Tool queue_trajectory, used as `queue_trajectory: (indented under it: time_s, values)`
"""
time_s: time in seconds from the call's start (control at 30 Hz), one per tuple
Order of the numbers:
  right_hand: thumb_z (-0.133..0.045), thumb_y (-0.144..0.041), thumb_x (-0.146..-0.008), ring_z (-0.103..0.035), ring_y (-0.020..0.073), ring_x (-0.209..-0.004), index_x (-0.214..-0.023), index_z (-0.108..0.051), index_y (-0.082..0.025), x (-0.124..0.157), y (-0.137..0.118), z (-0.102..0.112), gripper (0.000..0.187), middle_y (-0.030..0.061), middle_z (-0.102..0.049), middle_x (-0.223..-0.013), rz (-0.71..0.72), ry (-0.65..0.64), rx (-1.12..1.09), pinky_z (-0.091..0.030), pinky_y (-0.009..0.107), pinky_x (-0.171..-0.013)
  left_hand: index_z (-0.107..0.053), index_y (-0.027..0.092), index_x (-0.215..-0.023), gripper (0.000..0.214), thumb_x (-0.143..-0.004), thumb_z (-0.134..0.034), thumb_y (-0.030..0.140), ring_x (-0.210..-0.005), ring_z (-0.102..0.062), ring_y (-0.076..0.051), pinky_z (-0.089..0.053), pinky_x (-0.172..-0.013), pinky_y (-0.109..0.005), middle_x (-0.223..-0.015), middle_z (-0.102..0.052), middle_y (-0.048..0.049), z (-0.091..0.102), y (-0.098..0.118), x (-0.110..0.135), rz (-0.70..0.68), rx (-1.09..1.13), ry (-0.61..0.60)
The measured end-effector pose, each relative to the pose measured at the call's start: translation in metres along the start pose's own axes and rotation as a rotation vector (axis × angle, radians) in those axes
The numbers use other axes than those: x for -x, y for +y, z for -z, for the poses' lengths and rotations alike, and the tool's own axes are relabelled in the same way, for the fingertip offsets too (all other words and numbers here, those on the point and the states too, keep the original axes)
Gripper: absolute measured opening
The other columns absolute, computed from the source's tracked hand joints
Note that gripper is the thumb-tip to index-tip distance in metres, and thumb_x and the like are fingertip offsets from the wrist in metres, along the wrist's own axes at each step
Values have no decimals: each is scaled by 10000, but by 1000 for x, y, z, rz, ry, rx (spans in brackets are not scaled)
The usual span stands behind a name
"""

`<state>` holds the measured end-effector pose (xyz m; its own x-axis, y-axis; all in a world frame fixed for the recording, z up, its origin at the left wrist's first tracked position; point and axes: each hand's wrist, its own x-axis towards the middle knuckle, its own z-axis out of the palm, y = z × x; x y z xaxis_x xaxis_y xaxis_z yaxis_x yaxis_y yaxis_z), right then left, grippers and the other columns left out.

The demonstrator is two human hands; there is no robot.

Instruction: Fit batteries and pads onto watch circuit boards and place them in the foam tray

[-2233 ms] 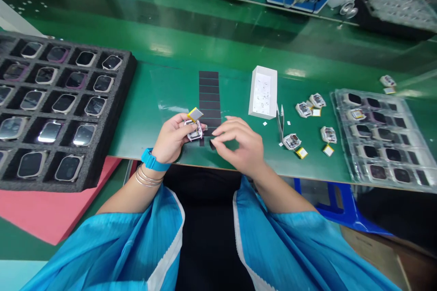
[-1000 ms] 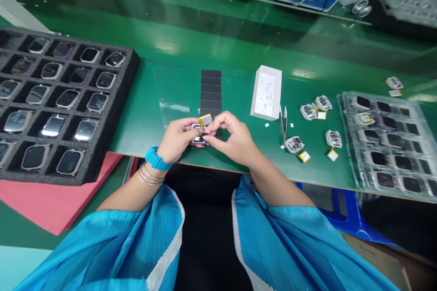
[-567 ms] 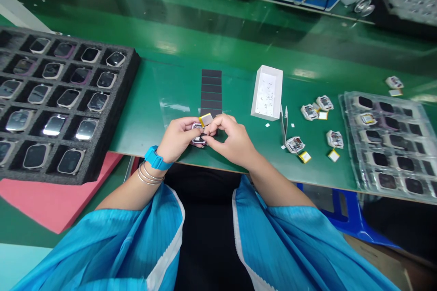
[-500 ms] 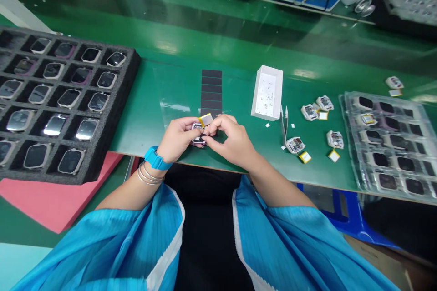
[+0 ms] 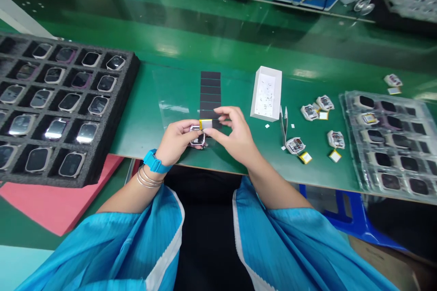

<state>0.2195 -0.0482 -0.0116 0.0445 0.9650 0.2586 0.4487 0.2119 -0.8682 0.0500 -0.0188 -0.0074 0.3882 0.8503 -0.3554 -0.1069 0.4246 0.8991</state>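
My left hand (image 5: pixel 176 140) is closed around a small open watch case (image 5: pixel 197 137) with its inner parts showing. A flat silver battery with a yellow edge (image 5: pixel 205 124) sticks out above the case, to the right of my left fingertips. The thumb of my right hand (image 5: pixel 236 135) rests at the battery's lower edge, while its other fingers are spread apart from the thumb. Just beyond my hands lies a strip of black rectangular pieces (image 5: pixel 210 90), partly hidden by my right fingers.
On the left stands a grey foam tray (image 5: pixel 131 70) of watches. A white box (image 5: pixel 253 104) with tiny bits, upright tweezers (image 5: pixel 283 125) and several opened watch cases (image 5: pixel 295 145) with batteries are on the right. Clear plastic trays (image 5: pixel 355 163) hold more watches at far right.
My right fingers have come apart from their pinch at the watch case and lifted slightly. The battery has turned to lie more level, and more of the case's inside shows.
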Motion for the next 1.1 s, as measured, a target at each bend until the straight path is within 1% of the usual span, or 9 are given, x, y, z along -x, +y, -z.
queue_trajectory:
  time_s: [0.1, 0.17, 0.27, 0.4, 0.6, 0.73, 0.87, 1.03, 1.1]
  values:
    - [-658, -416, -863, -646, 170, -782, -903, -639, -203, -3, 4, 2, 217, 31, -676, -903, -129, -120, -221, -537, 322, -761, -715, 125, -938, 319, -673, -779, 291, -637, -664, -153, -552, -557, -244, -770, -719, -49, -1, 4, 3, 7, 15, -60]
    - [-648, -371, -873, -649, 162, -774, -828, -641, -201, -3, 2, 2, 176, 13, -686, -834, -104, -55, -182, -528, 304, -765, -710, 137, -1017, 366, -685, -779, 273, -746, -689, -168, -585, -650, -274, -899, -740, -70, -1, 6, 5, 35, 81, -107]
    - [-643, -295, -884, -653, 165, -840, -821, -656, -210, -1, -4, 2, 106, 16, -709, -865, 3, 52, -55, -518, 313, -823, -685, 160, -1089, 468, -640, -811, 186, -862, -697, -172, -591, -766, -294, -1014, -734, -63, -1, 4, 4, 38, 145, -155]
    - [-657, -282, -885, -671, 192, -879, -837, -689, -229, 1, -6, -2, 79, 28, -736, -897, 114, 86, 49, -520, 361, -866, -682, 146, -1003, 378, -646, -807, 150, -701, -678, -136, -563, -647, -238, -805, -717, -14, -3, -4, 0, 15, 151, -116]
    - [-631, -205, -902, -708, 226, -888, -989, -724, -273, 8, -2, -2, 145, 31, -769, -975, 365, 13, 174, -519, 435, -943, -706, 135, -906, 226, -683, -687, 110, -626, -667, -152, -561, -564, -240, -713, -694, -20, -7, -3, 0, 165, 340, -88]
    - [-631, -145, -887, -702, 245, -811, -1091, -702, -251, 8, 2, 1, 241, 46, -773, -932, 619, 39, 475, -406, 566, -1066, -717, 112, -998, 338, -691, -590, 50, -690, -684, -158, -592, -732, -340, -756, -701, -54, -1, 0, -2, 229, 459, -111]
    - [-559, -204, -941, -690, 273, -885, -1125, -695, -272, 7, 6, 1, 239, 62, -754, -1054, 704, -91, 556, -381, 610, -1066, -707, 131, -1084, 319, -770, -663, 94, -716, -674, -133, -566, -825, -356, -799, -703, -45, 3, -8, 0, 194, 543, -54]
    - [-663, -336, -876, -672, 260, -1016, -988, -708, -296, 6, 16, -2, 127, 60, -693, -1111, 456, -32, 271, -525, 490, -975, -697, 153, -1154, 432, -729, -769, 125, -785, -688, -145, -547, -804, -317, -904, -710, -60, 5, -20, 0, 77, 542, -170]
    - [-715, -418, -818, -672, 273, -1078, -1120, -658, -292, 7, 16, -3, 332, 79, -665, -1198, 234, -48, 80, -580, 452, -920, -668, 169, -1229, 535, -711, -804, 155, -847, -697, -164, -535, -847, -328, -968, -716, -75, 5, -21, 1, 9, 498, -229]
